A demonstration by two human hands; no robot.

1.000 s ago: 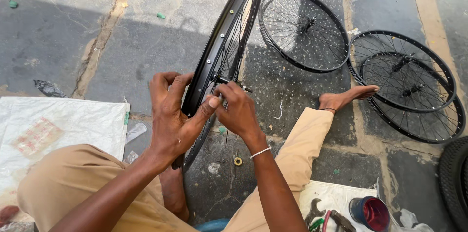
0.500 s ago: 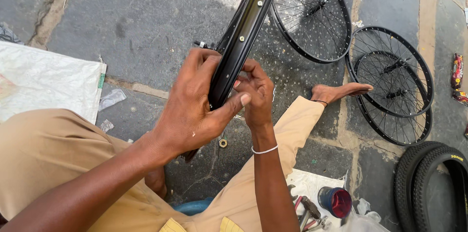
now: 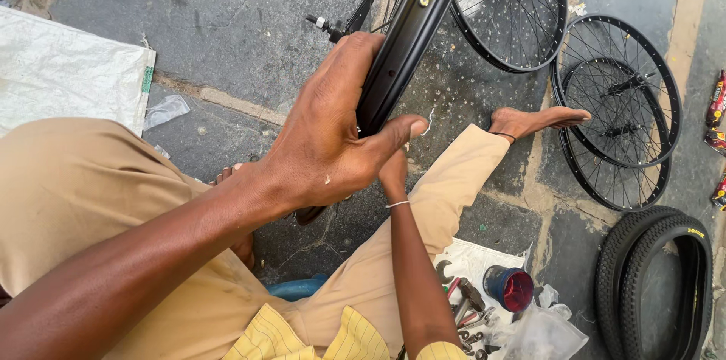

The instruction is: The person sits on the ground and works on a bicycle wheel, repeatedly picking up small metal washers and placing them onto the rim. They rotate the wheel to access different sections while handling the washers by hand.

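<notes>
Black wheel rim (image 3: 412, 31), edge-on, its long axis running up-right; left hand (image 3: 325, 141) clasps it, right hand (image 3: 393, 171) mostly hidden, grip unclear.

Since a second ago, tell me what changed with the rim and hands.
The rim swung closer, edge-on. The left hand keeps gripping it; the right hand slipped behind it, mostly hidden. The spare wheels and tyres stayed put.
</notes>
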